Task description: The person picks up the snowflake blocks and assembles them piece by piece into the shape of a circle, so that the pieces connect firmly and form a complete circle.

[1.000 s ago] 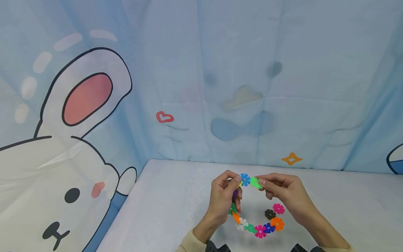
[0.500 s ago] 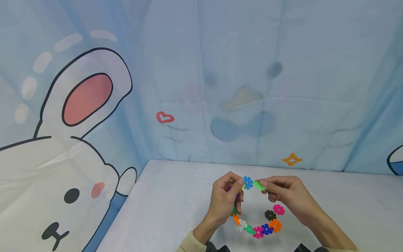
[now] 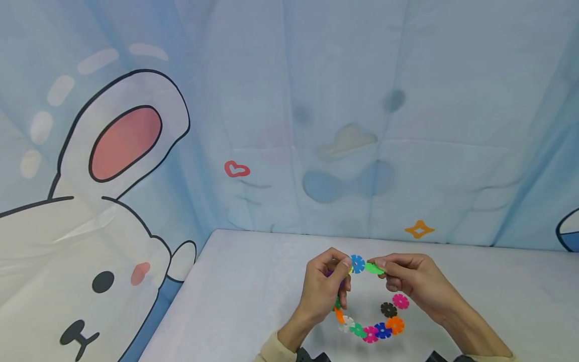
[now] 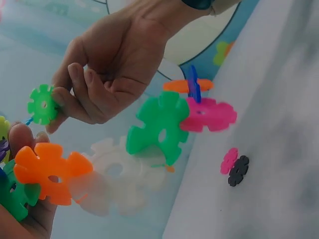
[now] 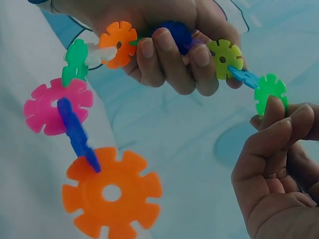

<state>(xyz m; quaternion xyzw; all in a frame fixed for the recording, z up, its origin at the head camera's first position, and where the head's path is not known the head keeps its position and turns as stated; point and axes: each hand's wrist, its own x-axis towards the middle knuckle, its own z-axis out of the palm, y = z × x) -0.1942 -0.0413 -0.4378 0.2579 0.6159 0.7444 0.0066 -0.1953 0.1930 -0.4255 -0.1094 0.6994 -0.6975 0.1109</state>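
Note:
My left hand (image 3: 323,281) grips a chain of slotted flower-shaped plastic discs, which hangs in a curve below it. A light blue disc (image 3: 357,264) sticks out past its thumb, beside a yellow-green disc (image 5: 232,53). Between thumb and fingertips my right hand (image 3: 416,281) pinches a bright green disc (image 3: 374,269), turned nearly edge-on in the head view. The green disc meets the light blue disc's edge; whether their slots interlock I cannot tell. At the chain's lower end hangs an orange disc (image 5: 142,186), joined to a dark blue disc (image 5: 75,129). Fingers partly hide a purple disc.
A black disc (image 3: 388,309) and a pink disc (image 3: 400,301) lie loose on the white table (image 3: 253,281), side by side. Behind the table's far edge hangs a light blue printed curtain (image 3: 271,100).
The bright green disc has turned from face-on to nearly edge-on. Both hands have shifted slightly right and down, and the chain's lower end has swung a little left.

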